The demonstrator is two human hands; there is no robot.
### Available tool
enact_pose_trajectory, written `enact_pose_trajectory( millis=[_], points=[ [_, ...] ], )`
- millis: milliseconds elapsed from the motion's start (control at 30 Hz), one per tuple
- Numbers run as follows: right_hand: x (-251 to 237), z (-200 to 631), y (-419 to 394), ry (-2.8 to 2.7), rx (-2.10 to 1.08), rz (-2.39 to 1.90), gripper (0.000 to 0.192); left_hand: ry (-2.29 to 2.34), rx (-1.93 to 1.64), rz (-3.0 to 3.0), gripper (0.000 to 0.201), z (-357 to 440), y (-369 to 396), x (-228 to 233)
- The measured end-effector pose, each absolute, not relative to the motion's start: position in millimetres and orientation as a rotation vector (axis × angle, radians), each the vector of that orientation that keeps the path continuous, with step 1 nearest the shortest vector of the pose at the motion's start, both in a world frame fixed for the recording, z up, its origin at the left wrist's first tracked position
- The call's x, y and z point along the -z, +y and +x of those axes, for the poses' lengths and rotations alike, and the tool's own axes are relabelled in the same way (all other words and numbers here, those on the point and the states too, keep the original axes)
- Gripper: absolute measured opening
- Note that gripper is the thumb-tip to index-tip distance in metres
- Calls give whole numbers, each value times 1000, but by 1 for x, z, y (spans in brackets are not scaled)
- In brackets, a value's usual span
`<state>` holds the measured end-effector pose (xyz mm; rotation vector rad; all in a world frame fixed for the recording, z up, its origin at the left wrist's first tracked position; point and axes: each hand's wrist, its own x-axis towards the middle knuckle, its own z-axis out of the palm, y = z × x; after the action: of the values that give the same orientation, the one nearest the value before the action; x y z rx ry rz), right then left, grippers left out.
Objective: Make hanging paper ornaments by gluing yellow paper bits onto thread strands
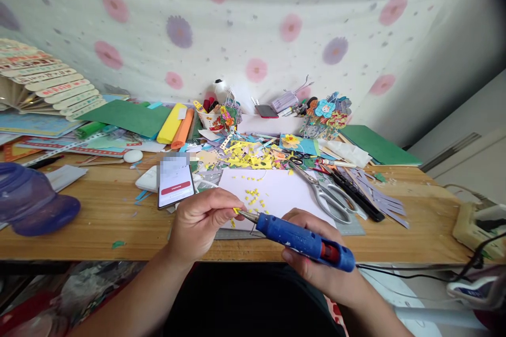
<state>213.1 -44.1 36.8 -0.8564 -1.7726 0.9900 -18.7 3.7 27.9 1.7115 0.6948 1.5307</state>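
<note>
Close together at the near table edge: left hand point(201, 221) pinching a tiny yellow scrap point(236, 211) between thumb and fingertips, right hand point(316, 253) wrapped shut around a blue glue gun point(302, 239). Gun nozzle point(245, 215) pointing left, its metal tip touching or just beside the scrap, right at the left fingertips.

Likely trouble, judged from this pose: a burn to the left fingertips, the hot tip sitting so near bare skin with such a small piece between. Also possible: a glue drip onto the white sheet point(284, 189) below, or glue stringing onto the fingers. Scrap small enough to slip from the pinch or stick to the nozzle. Gun's black cord point(415, 271) trailing off right over the table edge toward a power strip point(472, 226); a snag there could jerk the gun.

Left forearm coming up from lower left, wrist bent slightly inward, back of hand up, fingers curled under. Right forearm entering from lower right, hand below and behind the gun body, thumb side up, gun tilted down to the right with its red rear end nearest the wrist.

Farther out: more yellow bits point(253, 197) scattered on the sheet, scissors point(328, 192) to the right, a phone point(175, 181) to the left, a heap of yellow paper offcuts point(247, 157) behind, coloured paper rolls and craft clutter against the flowered wall cloth.
</note>
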Motion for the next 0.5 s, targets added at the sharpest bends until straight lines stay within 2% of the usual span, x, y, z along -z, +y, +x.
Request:
enact_pose_trajectory(
  millis=[200, 500],
  points=[
    [-29, 214, -47, -1782, -976, -866, 16, 702, -1563, 1837, 11, -18, -1, -37],
    [-27, 212, -48, -1860, -779, -898, 15, 710, -1613, 1906, 12, -17, -3, -38]
  ],
)
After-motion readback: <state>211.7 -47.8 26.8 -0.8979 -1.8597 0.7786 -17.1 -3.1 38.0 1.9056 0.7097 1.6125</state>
